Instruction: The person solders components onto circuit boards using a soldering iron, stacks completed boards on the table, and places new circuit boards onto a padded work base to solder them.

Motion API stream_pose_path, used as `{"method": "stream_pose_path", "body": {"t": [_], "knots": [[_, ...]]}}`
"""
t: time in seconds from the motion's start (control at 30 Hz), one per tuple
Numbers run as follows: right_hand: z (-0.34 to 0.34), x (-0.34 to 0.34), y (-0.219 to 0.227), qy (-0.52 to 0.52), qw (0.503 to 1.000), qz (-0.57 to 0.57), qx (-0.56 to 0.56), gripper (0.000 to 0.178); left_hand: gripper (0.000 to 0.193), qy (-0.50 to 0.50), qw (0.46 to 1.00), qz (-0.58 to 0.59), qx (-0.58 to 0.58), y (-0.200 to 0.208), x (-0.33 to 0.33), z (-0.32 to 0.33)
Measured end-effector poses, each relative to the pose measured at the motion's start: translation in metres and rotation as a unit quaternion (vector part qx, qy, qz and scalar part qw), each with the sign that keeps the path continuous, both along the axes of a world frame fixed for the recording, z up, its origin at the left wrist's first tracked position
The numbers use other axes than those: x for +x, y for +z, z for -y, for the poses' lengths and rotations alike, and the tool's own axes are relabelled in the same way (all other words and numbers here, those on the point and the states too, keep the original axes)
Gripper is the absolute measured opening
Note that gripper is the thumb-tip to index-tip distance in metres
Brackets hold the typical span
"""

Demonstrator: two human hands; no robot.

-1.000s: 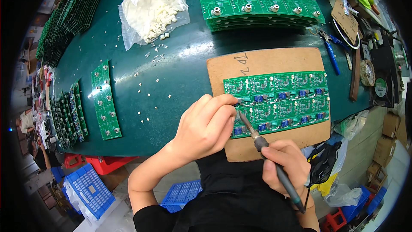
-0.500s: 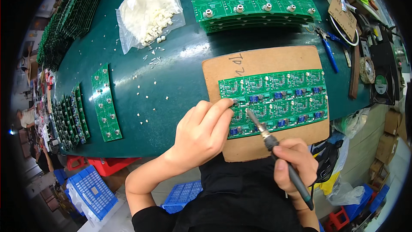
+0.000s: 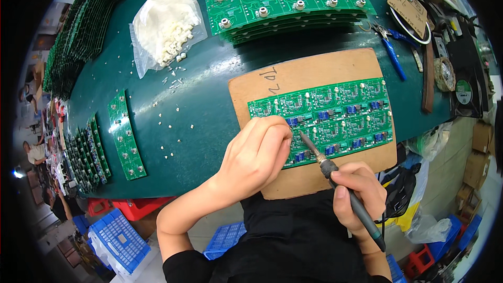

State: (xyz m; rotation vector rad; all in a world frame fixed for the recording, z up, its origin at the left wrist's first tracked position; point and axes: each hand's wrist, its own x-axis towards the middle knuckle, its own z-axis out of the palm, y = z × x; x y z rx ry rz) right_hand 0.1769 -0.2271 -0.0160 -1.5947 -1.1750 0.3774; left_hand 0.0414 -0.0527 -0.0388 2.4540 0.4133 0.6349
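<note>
A green circuit board (image 3: 338, 116) with rows of blue components lies on a tan sheet of board (image 3: 314, 68). In my right hand (image 3: 361, 194) is a soldering iron (image 3: 343, 188), held like a pen. Its tip points down at the left part of the circuit board, close to my left fingertips. My left hand (image 3: 257, 154) is closed over the board's left end, fingers bent and pressed together. Whatever its fingertips pinch is hidden behind the knuckles.
An open plastic bag of small white connectors (image 3: 170, 26) lies at the upper left, with loose bits scattered near it. Stacked green boards (image 3: 288, 2) stand behind the sheet; others line the left side. Blue-handled pliers (image 3: 393, 57) and a tape roll (image 3: 444, 73) lie at right.
The table scene has shifted slightly left in view. My left fingers have curled in more at the circuit board, hiding their tips. The soldering iron stays near the same part of the board.
</note>
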Motion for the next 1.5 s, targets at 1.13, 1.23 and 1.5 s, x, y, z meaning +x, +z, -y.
{"method": "stream_pose_path", "body": {"t": [1.13,1.23,1.5], "knots": [[-0.011,-0.014,0.003,0.076,0.997,-0.029,0.017,0.024,0.017,0.024,0.998,0.002,-0.051,0.012,-0.037,-0.015],[-0.017,-0.018,0.004,0.077,0.996,-0.036,-0.001,0.024,0.018,0.018,1.0,-0.007,-0.015,0.004,-0.04,-0.013],[-0.02,-0.019,0.004,0.065,0.998,-0.009,-0.006,0.024,0.019,0.017,1.0,0.017,-0.003,0.002,-0.036,-0.012]]}}
